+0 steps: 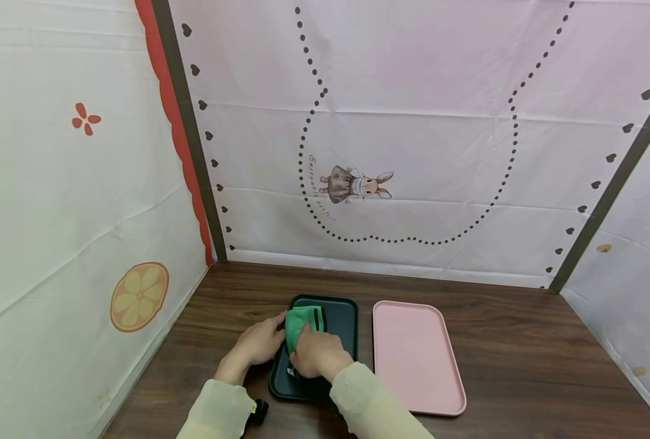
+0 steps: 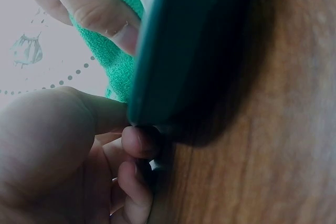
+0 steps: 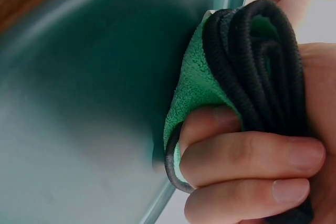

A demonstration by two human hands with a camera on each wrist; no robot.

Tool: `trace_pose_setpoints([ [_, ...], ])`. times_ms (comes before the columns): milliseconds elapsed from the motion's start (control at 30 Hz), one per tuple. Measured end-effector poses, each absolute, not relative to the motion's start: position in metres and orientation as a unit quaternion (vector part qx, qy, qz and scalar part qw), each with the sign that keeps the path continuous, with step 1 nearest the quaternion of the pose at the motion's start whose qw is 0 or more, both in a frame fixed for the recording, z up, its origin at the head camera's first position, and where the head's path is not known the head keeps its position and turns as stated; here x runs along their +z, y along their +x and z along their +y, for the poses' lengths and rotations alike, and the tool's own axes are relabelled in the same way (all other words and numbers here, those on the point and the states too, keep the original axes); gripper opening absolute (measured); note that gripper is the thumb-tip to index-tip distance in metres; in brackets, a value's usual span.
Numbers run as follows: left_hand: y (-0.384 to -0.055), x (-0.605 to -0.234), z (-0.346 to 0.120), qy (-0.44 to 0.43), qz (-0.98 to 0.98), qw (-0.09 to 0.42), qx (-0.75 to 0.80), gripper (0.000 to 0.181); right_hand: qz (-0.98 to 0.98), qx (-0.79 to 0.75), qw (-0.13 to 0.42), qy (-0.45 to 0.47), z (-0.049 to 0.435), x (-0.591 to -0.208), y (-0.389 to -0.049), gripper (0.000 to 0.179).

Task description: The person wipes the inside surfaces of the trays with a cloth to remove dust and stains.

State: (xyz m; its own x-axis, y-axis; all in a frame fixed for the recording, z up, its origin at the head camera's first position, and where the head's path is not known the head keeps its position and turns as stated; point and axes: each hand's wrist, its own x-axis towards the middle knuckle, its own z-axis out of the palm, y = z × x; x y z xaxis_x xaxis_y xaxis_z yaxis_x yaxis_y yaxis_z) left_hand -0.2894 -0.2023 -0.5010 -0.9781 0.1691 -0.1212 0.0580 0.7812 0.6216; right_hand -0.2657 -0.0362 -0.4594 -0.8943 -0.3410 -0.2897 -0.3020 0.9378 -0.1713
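Note:
A dark green tray [image 1: 342,314] lies on the table, its long side running away from me. On its left half is a folded green cloth [image 1: 299,318] with dark edging, bunched in my right hand [image 1: 318,355]. Seen from the right wrist, the curled fingers [image 3: 247,156] wrap the cloth's folded layers and press it against the tray surface. My left hand [image 1: 259,342] holds the tray's left edge. In the left wrist view its thumb is at the rim and the curled fingertips [image 2: 137,141] tuck beneath the edge.
A pink tray [image 1: 415,360] lies just right of the dark one on the brown wooden table [image 1: 522,360]. Printed cloth walls [image 1: 413,152] enclose the table at the back and sides. A small black object [image 1: 259,411] shows beside the left sleeve.

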Motion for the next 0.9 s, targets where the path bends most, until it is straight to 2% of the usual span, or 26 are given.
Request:
trace_pose_setpoints([
  [900,-0.289,-0.500,-0.201,0.060,0.940,0.084,0.324,0.051,0.970,-0.065,0.167,-0.161,-0.040,-0.458,-0.246,0.077],
])
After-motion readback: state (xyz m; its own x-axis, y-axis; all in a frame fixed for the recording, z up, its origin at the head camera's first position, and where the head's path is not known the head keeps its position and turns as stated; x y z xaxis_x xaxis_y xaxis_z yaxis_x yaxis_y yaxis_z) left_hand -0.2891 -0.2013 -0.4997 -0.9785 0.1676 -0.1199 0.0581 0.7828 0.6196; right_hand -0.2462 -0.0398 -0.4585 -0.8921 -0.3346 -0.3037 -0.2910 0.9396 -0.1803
